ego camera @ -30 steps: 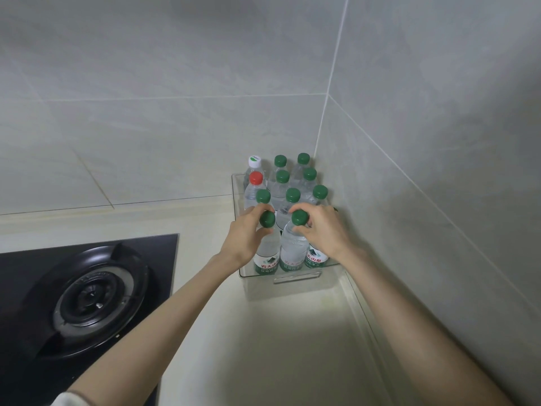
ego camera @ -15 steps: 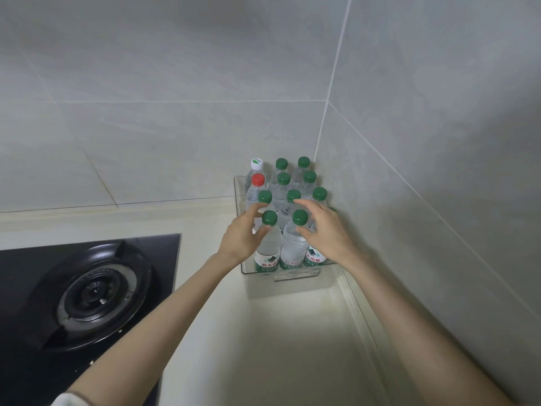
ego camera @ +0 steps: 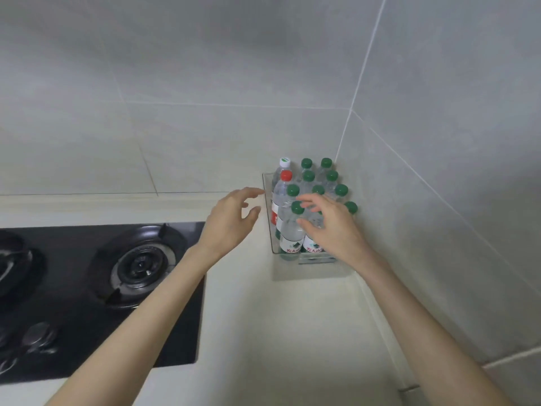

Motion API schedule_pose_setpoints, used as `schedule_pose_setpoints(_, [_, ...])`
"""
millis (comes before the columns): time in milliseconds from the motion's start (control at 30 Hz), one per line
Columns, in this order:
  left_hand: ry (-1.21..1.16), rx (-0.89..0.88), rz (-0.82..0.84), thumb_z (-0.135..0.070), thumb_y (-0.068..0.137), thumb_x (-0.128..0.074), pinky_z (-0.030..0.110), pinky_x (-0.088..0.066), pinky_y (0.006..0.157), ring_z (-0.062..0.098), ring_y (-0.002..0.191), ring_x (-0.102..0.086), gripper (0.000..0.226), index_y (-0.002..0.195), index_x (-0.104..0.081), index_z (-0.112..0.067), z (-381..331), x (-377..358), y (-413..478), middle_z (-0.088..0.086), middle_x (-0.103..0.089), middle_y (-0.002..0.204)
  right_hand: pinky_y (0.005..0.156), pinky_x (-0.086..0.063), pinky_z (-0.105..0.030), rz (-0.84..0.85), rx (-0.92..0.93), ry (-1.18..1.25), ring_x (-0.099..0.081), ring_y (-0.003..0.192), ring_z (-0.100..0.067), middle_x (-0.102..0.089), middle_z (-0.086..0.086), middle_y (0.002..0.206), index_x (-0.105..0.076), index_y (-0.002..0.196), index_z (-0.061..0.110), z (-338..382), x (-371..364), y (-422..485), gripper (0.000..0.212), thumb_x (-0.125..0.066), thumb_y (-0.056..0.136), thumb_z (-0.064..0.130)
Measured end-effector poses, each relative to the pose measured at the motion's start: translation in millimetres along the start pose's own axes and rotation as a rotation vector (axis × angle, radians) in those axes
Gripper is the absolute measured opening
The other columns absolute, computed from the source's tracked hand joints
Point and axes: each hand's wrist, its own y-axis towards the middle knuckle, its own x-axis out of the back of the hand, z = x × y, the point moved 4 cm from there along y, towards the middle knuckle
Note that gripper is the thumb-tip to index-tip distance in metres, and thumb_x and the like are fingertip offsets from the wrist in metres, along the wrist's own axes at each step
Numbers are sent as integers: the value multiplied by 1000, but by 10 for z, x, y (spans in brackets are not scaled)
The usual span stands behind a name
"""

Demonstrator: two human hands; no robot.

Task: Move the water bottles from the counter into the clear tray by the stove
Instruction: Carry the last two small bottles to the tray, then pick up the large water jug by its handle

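Note:
A clear tray (ego camera: 267, 197) stands in the counter's back right corner, packed with several upright water bottles. Most have green caps; the nearest one (ego camera: 292, 230) stands at the tray's front left. One bottle has a red cap (ego camera: 286, 175) and one a white cap (ego camera: 284, 162), both on the left side. My left hand (ego camera: 231, 221) hovers open just left of the tray, holding nothing. My right hand (ego camera: 330, 227) is open in front of the front bottles, fingers spread, hiding the front right ones.
A black gas stove (ego camera: 96, 291) with a round burner (ego camera: 137, 265) fills the left. Cream counter (ego camera: 278, 332) runs between stove and the tiled right wall (ego camera: 439, 171). A control knob (ego camera: 38, 336) sits at the stove's front.
Both hands have let go of the two front green-capped bottles and pulled back. My left hand moved left, off the tray. The view shifted left, showing more stove.

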Motion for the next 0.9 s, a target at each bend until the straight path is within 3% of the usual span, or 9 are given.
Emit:
schedule_pose_setpoints(133, [7, 58, 39, -21, 93, -56, 24, -48, 87, 12, 103, -61, 32, 125, -57, -27, 156, 295, -429, -9, -62, 121, 88, -51, -37, 42, 16, 30, -59, 106, -11, -63, 9, 118, -56, 124, 26, 353, -158, -273, 41, -67, 85, 22])
schedule_pose_setpoints(300, [16, 136, 113, -23, 93, -57, 21, -48, 84, 9, 100, -62, 33, 125, -57, -29, 408, 563, -988, -12, -63, 117, 90, -48, -35, 106, 37, 62, -57, 104, -8, -60, 18, 115, -54, 123, 35, 806, -361, -561, 41, -67, 85, 27])
schedule_pose_setpoints(400, [1, 192, 58, -21, 93, -56, 11, -42, 76, 4, 95, -60, 34, 127, -56, -27, 505, 779, -1364, -15, -62, 116, 91, -48, -37, 179, 90, 74, -57, 103, -6, -60, 18, 117, -53, 123, 37, 1115, -517, -691, 42, -66, 85, 28])
schedule_pose_setpoints(567, [1, 317, -113, -19, 94, -54, 7, -41, 75, 4, 96, -61, 31, 124, -59, -27, 616, 1182, -2013, -16, -63, 114, 84, -49, -35, 285, 250, 58, -56, 106, -7, -56, 20, 122, -45, 127, 42, 1657, -763, -867, 46, -63, 86, 31])
schedule_pose_setpoints(733, [55, 447, -240, -17, 94, -54, 19, -46, 84, 7, 96, -61, 32, 125, -57, -26, 589, 1527, -2773, -13, -63, 116, 81, -47, -32, 382, 420, 76, -54, 112, -7, -52, 20, 127, -45, 129, 41, 2185, -961, -1164, 45, -61, 88, 33])
schedule_pose_setpoints(900, [119, 588, -356, -20, 95, -55, 23, -48, 84, 8, 99, -60, 34, 129, -54, -25, 468, 1759, -3636, -11, -60, 121, 81, -42, -30, 501, 578, 136, -52, 116, -4, -52, 21, 128, -46, 128, 42, 2593, -1063, -1620, 43, -62, 88, 34])
